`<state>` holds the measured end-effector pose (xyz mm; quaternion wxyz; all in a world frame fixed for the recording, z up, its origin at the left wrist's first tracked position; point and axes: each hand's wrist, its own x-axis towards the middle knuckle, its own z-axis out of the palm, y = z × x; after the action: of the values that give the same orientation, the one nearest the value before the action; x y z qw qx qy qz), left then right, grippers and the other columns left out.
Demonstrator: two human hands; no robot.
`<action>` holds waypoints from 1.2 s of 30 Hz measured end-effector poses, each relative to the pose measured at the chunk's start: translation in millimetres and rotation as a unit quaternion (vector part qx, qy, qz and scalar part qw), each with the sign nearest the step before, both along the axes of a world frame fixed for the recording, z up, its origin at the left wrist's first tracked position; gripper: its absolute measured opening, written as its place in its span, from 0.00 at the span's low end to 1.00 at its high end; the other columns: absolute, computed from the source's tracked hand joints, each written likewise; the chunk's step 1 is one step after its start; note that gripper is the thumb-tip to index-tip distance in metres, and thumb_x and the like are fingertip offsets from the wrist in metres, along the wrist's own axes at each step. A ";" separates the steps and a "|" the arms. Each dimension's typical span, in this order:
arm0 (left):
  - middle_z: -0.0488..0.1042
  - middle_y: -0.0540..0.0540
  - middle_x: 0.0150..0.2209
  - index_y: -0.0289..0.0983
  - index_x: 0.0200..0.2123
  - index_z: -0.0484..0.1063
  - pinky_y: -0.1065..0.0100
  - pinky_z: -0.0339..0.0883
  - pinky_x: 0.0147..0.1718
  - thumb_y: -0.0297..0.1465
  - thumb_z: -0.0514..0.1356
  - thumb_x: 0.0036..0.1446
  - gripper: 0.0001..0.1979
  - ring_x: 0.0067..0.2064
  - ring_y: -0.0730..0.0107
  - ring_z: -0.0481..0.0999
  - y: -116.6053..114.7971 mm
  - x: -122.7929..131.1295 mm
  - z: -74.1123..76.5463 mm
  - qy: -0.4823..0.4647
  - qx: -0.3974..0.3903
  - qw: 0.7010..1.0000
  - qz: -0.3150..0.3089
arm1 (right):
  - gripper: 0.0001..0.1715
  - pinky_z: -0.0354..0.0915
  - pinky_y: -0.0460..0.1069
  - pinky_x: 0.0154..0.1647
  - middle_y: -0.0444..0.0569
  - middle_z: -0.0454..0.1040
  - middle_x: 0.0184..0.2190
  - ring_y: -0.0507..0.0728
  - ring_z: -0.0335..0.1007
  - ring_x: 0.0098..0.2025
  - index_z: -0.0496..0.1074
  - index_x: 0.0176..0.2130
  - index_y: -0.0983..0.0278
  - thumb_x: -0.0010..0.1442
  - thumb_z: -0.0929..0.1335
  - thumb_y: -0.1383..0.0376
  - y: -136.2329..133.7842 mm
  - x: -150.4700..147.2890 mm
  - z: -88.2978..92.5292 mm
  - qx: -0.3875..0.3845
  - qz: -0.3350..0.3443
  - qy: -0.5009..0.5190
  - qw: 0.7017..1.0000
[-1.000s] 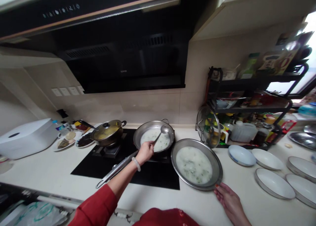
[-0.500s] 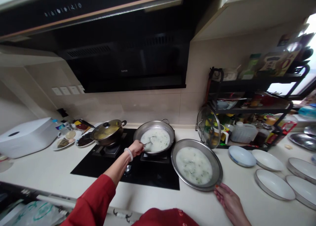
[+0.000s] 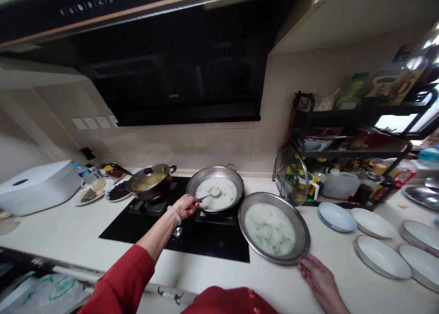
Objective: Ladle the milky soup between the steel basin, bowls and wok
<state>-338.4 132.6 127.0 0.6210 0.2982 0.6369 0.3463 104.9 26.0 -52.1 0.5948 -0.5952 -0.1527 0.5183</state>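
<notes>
My left hand (image 3: pixel 188 206), with a pale bracelet at the wrist, is closed round the handle of a metal ladle (image 3: pixel 215 192). The ladle's bowl is at the surface of white soup with green bits in a wide steel pan (image 3: pixel 196 176) on the right burner. Beside the stove, a wide metal basin (image 3: pixel 301 231) holds the same kind of white soup and stands on the counter. My right hand (image 3: pixel 317 275) grips the basin's near right rim, thumb on top; its other fingers are partly hidden under the edge.
On the left burner sits a lidded pot (image 3: pixel 151 182). Plates of food (image 3: pixel 92 194) and a white box (image 3: pixel 37 186) lie farther left. A glass lid (image 3: pixel 291 175) leans against the black rack (image 3: pixel 350 153). Several shallow dishes (image 3: pixel 382 256) stand to the right.
The ladle has turned so its bowl now faces up at the soup's surface, and my left hand has shifted slightly left. My right hand stays on the basin rim.
</notes>
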 end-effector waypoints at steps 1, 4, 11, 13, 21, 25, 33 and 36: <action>0.60 0.55 0.16 0.35 0.21 0.60 0.81 0.38 0.12 0.21 0.57 0.58 0.14 0.14 0.88 0.48 -0.7 0.3 0.5 -0.002 0.000 1.000 0.001 | 0.33 0.67 0.43 0.18 0.43 0.76 0.20 0.53 0.72 0.21 0.68 0.36 0.61 0.28 0.78 0.68 0.2 -0.1 0.2 -0.004 -0.005 0.013 1.000; 0.60 0.55 0.16 0.35 0.21 0.60 0.81 0.37 0.12 0.22 0.58 0.57 0.13 0.14 0.88 0.48 -3.3 2.2 3.4 -0.007 0.002 1.000 0.001 | 0.35 0.66 0.42 0.19 0.43 0.77 0.20 0.52 0.71 0.20 0.68 0.38 0.63 0.27 0.78 0.69 0.4 -1.5 4.0 -0.016 -0.022 0.050 0.998; 0.60 0.56 0.15 0.33 0.25 0.64 0.80 0.35 0.13 0.24 0.61 0.54 0.08 0.14 0.87 0.48 -13.5 13.6 21.1 -0.020 0.024 0.999 -0.022 | 0.36 0.66 0.42 0.19 0.44 0.76 0.20 0.51 0.71 0.20 0.68 0.38 0.64 0.25 0.79 0.69 -0.5 -3.5 8.5 -0.020 -0.019 0.046 0.999; 0.60 0.55 0.15 0.33 0.26 0.66 0.80 0.34 0.13 0.23 0.60 0.54 0.06 0.14 0.87 0.48 -17.7 19.0 29.6 -0.026 0.031 0.999 -0.035 | 0.35 0.66 0.42 0.19 0.44 0.77 0.20 0.52 0.71 0.20 0.68 0.37 0.63 0.26 0.79 0.69 -0.4 -3.1 6.4 -0.016 -0.021 0.046 0.999; 0.62 0.55 0.16 0.32 0.32 0.70 0.78 0.37 0.14 0.24 0.58 0.52 0.02 0.14 0.86 0.47 -40.0 61.9 52.7 -0.035 0.038 0.989 -0.138 | 0.38 0.65 0.42 0.19 0.46 0.76 0.20 0.52 0.71 0.20 0.67 0.37 0.64 0.24 0.79 0.67 -0.7 -4.6 8.8 -0.017 -0.026 0.054 0.998; 0.61 0.57 0.16 0.34 0.36 0.68 0.76 0.40 0.14 0.23 0.54 0.55 0.06 0.14 0.83 0.47 -50.0 100.1 28.6 0.053 0.022 0.980 -0.193 | 0.36 0.65 0.42 0.20 0.46 0.76 0.19 0.52 0.71 0.20 0.67 0.37 0.64 0.24 0.79 0.67 -1.8 -5.6 10.9 -0.017 -0.027 0.057 0.998; 0.76 0.36 0.32 0.30 0.43 0.73 0.61 0.67 0.36 0.20 0.56 0.52 0.14 0.34 0.57 0.77 -72.3 141.7 -32.3 0.421 0.242 0.782 -0.391 | 0.33 0.65 0.43 0.19 0.45 0.75 0.20 0.54 0.72 0.21 0.68 0.36 0.63 0.26 0.78 0.67 -0.4 -4.0 7.9 -0.008 -0.011 0.030 0.999; 0.77 0.31 0.37 0.29 0.59 0.63 0.55 0.68 0.38 0.20 0.56 0.50 0.30 0.37 0.50 0.78 -78.0 138.4 -38.5 0.500 0.305 0.662 -0.468 | 0.36 0.65 0.42 0.20 0.45 0.76 0.20 0.52 0.71 0.21 0.68 0.37 0.64 0.25 0.78 0.68 -1.1 -5.1 10.8 -0.013 -0.022 0.052 0.998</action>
<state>-200.1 54.6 88.4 0.1644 0.8576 0.4871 -0.0161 99.8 24.9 -41.3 0.6058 -0.5781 -0.1016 0.5371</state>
